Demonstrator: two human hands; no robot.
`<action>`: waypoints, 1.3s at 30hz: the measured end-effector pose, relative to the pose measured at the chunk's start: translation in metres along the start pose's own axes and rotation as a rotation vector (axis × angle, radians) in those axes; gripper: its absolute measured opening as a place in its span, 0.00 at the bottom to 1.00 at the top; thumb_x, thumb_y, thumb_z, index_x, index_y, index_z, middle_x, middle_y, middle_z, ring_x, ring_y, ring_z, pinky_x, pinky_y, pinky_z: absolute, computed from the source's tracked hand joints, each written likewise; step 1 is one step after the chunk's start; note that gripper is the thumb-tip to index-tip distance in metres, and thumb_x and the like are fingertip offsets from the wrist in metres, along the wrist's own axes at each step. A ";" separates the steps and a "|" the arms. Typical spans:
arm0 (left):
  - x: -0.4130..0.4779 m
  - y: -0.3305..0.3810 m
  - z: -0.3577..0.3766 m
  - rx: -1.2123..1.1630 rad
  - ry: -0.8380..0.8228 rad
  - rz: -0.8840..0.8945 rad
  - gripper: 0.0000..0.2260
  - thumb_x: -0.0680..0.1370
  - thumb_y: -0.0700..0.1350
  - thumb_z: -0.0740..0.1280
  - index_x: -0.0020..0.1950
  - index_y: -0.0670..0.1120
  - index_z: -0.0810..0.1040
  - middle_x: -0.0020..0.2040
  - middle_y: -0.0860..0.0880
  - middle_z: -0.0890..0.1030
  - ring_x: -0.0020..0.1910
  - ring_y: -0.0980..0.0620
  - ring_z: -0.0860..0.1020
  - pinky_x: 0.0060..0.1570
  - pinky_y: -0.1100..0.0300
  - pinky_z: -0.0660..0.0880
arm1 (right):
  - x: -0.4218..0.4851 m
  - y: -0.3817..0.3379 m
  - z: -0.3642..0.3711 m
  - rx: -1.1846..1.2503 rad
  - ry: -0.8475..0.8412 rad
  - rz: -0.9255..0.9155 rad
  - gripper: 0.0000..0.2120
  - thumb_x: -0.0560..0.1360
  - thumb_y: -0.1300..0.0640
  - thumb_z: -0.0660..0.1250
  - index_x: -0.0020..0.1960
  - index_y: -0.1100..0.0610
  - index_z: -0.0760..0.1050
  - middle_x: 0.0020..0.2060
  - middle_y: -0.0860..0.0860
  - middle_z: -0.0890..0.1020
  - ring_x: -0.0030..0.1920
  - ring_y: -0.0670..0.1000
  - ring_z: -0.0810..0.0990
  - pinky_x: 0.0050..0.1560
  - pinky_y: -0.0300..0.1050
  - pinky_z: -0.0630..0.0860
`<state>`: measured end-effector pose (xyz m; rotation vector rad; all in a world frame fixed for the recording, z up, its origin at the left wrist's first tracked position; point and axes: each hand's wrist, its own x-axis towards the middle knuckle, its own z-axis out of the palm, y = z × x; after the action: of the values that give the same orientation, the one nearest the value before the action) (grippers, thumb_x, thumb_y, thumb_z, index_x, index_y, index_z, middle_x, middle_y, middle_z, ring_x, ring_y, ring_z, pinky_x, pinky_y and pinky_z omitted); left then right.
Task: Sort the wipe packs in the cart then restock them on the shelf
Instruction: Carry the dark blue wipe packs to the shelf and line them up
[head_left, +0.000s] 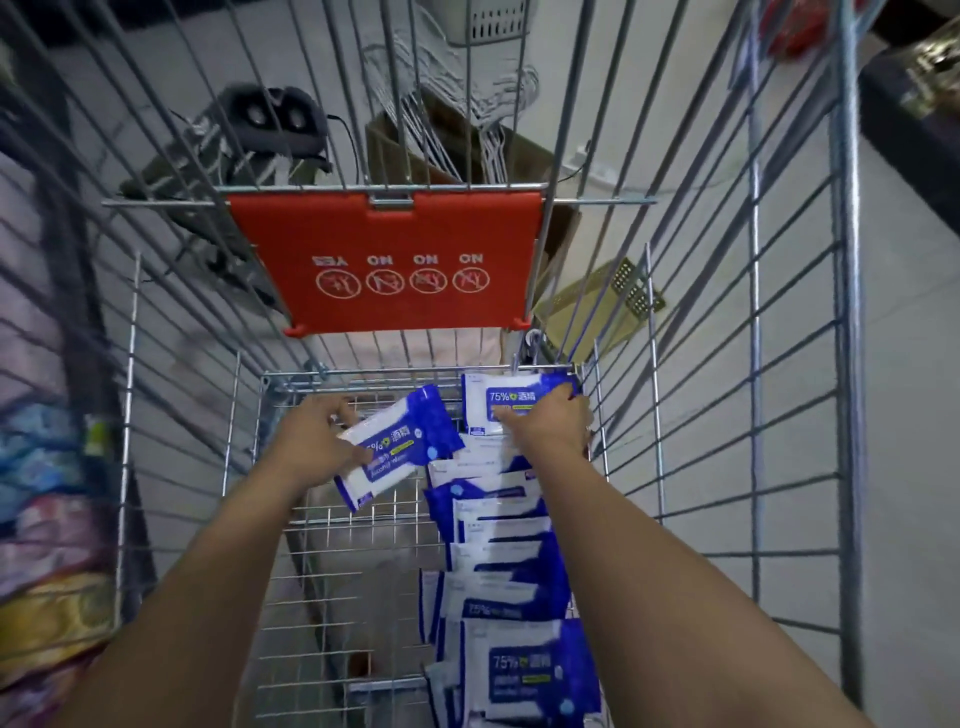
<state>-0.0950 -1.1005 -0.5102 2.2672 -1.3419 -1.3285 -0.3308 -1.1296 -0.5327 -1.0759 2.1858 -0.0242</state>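
On my feed the left hand (317, 441) has thumb and fingers clamped on the near end of a tilted blue-and-white alcohol wipe pack (410, 441), held above the shopping cart (363, 371) floor. The right hand (553, 423) curls its fingers over a second wipe pack (498, 400) standing in the far right corner; nearer me than those fingers, a row of overlapping packs (506, 582) runs down the cart's right side, and the red seat flap (384, 260) hangs beyond both hands

The wipe packs (402, 441) in the fingers (340, 408) are wrapped in glossy plastic film; the cart (848, 364) around them is made of shiny metal wire.
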 end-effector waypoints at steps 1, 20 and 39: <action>-0.004 0.001 -0.002 0.057 -0.034 0.011 0.14 0.68 0.33 0.75 0.45 0.43 0.73 0.44 0.39 0.78 0.32 0.50 0.73 0.24 0.61 0.70 | 0.002 0.001 0.000 0.008 0.022 0.014 0.46 0.66 0.42 0.75 0.72 0.63 0.59 0.69 0.59 0.67 0.70 0.58 0.66 0.67 0.52 0.65; -0.228 0.077 -0.156 -0.221 0.005 0.221 0.27 0.74 0.29 0.65 0.62 0.58 0.69 0.48 0.46 0.77 0.37 0.56 0.78 0.35 0.61 0.78 | -0.192 -0.027 -0.153 0.693 -0.349 -0.644 0.22 0.69 0.73 0.68 0.56 0.54 0.68 0.48 0.54 0.76 0.38 0.49 0.77 0.32 0.38 0.78; -0.870 -0.085 -0.139 -0.312 1.132 -0.007 0.30 0.74 0.24 0.54 0.69 0.51 0.68 0.62 0.52 0.74 0.57 0.54 0.73 0.54 0.73 0.69 | -0.701 0.061 -0.202 0.040 -1.520 -1.491 0.21 0.69 0.77 0.67 0.53 0.54 0.71 0.49 0.58 0.80 0.43 0.51 0.81 0.44 0.47 0.80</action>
<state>-0.1003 -0.4113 0.0446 2.1528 -0.6418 -0.0793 -0.1988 -0.6506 0.0045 -1.6000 -0.1370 0.0648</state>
